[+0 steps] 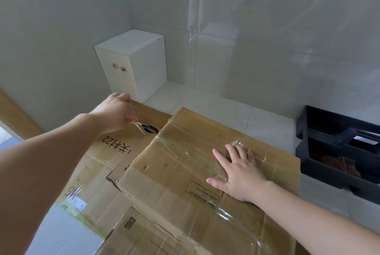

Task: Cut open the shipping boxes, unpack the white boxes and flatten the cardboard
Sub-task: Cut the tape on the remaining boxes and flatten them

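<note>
Several flattened brown cardboard sheets lie stacked on the pale tiled floor. My right hand (239, 171) presses flat, fingers spread, on the top taped sheet (185, 172). My left hand (115, 110) reaches to the far end of the lower sheet (102, 164), which has black handwriting, and pinches a small tool (147, 128) with a pale tip and a black part; its exact kind is unclear. One white box (131, 63) with two red stickers stands upright in the wall corner beyond the cardboard.
A black plastic crate (337, 152) with brownish contents sits on the floor to the right, close to the top sheet's edge. Glossy white tiled walls close off the back and left. A wooden door frame (12, 115) shows at far left.
</note>
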The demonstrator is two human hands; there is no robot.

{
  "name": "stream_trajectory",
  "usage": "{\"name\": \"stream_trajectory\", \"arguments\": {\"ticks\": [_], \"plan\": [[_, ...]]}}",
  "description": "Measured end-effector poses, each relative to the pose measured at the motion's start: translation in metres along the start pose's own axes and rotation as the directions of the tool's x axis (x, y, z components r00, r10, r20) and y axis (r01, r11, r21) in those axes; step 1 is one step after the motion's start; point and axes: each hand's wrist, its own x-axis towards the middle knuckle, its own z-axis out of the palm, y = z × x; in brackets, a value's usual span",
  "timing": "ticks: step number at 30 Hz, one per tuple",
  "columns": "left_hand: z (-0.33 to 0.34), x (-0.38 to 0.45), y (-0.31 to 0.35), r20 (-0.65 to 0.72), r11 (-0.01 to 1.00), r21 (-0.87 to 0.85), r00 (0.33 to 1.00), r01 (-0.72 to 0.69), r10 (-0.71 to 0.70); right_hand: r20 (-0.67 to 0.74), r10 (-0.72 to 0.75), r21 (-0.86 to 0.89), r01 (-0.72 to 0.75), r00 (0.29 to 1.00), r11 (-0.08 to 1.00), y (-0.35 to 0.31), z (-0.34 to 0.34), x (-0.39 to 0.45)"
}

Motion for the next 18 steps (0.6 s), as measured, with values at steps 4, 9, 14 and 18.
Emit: {"name": "stream_trajectory", "arguments": {"ticks": [4, 9, 14, 18], "plan": [[-0.005, -0.003, -0.002, -0.032, 0.996, -0.036, 0.997, 0.075, -0.077, -0.007, -0.014, 0.001, 0.014, 1.000, 1.000, -0.005, -0.017, 0.002], [-0.008, 0.008, 0.039, -0.153, 0.942, -0.297, 0.965, 0.159, -0.211, -0.255, -0.056, 0.245, 0.120, 0.965, 0.962, -0.017, -0.042, 0.003], [-0.006, 0.007, 0.098, 0.025, 0.390, -0.865, 0.801, 0.318, -0.598, -0.356, 0.064, 0.709, 0.225, 0.932, 0.668, -0.043, -0.058, 0.004], [-0.001, 0.004, 0.143, 0.318, -0.168, -0.947, 0.751, 0.272, -0.578, -0.143, 0.100, 0.910, 0.091, 0.985, 0.406, -0.059, -0.059, 0.018]]}}
